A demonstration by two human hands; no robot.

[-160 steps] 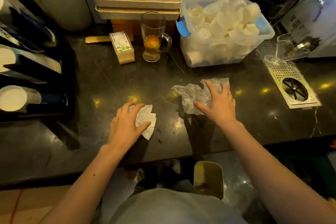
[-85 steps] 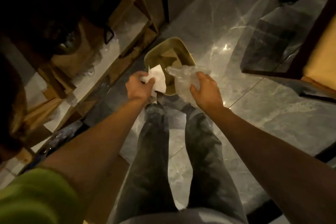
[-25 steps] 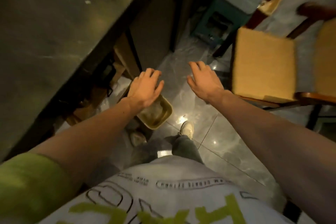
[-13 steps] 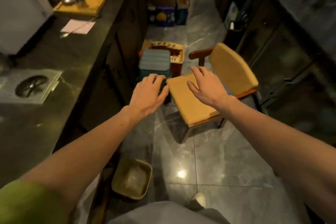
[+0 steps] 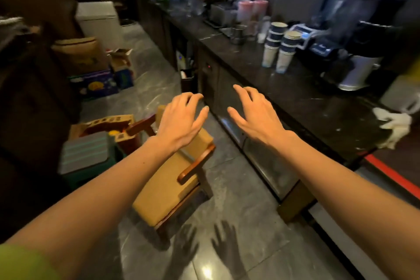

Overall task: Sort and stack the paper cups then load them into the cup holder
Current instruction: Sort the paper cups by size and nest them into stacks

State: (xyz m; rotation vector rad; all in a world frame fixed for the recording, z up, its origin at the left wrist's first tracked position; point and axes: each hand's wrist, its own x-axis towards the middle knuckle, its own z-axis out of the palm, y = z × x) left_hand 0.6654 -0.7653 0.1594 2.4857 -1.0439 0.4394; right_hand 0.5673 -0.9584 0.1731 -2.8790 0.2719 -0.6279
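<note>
Dark stone counter runs along the right; two stacks of paper cups stand there, well beyond both hands. Left hand and right hand hover empty, fingers loosely spread.

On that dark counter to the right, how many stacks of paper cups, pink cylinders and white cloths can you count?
Paper cup stacks: 2
Pink cylinders: 2
White cloth: 1
Total: 5
</note>
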